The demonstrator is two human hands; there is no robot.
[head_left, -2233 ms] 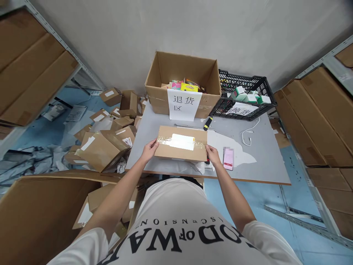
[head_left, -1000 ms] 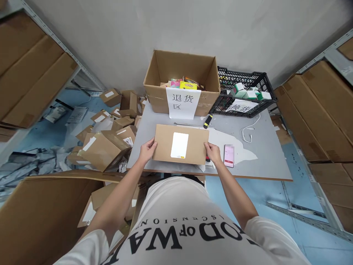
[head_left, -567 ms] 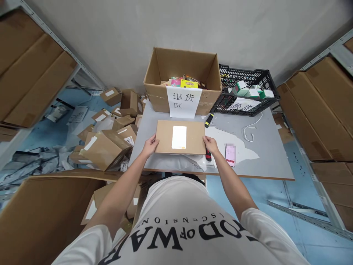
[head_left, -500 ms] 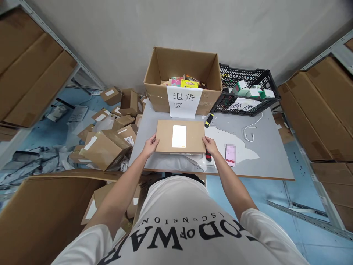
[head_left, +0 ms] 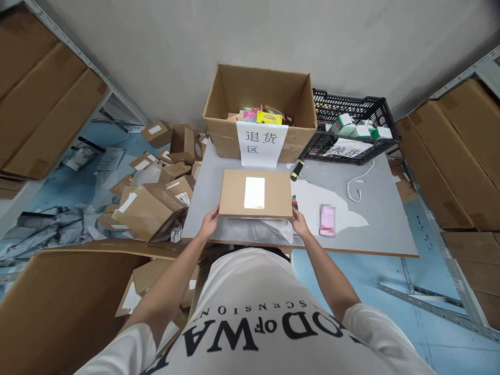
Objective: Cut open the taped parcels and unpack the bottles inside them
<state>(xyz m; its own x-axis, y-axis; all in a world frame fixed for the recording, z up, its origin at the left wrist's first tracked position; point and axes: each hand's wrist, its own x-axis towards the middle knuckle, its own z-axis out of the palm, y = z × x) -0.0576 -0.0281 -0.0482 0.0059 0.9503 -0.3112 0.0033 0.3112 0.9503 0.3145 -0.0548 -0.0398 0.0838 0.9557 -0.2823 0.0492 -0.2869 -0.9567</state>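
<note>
Currently, both hands hold the carton (head_left: 271, 195), label side up; whether its underside touches the worktop (head_left: 375, 234) cannot be determined. The step in hand is judged to be handling and viewing the carton. The next move calls for equal support at both ends and clearance at the right end.

Hand pose: the left hand (head_left: 211, 221) is partly closed at the carton's near left corner; the right hand (head_left: 299, 223) is partly closed at the near right corner. How far the fingers reach beneath is hidden. Both forearms slope toward the carton from the near side, roughly mirrored.

Surroundings, relative to the carton:
- Near side: clear plastic film (head_left: 244, 229).
- Right end, just beside: red-and-black tool (head_left: 295, 202); farther right, phone (head_left: 327, 221).
- Beyond the far right corner: yellow-and-black tool (head_left: 297, 171).
- Beyond the far side: open box (head_left: 222, 145); to the far right, black crate (head_left: 363, 108).
- Well left: piled boxes (head_left: 150, 208).
</note>
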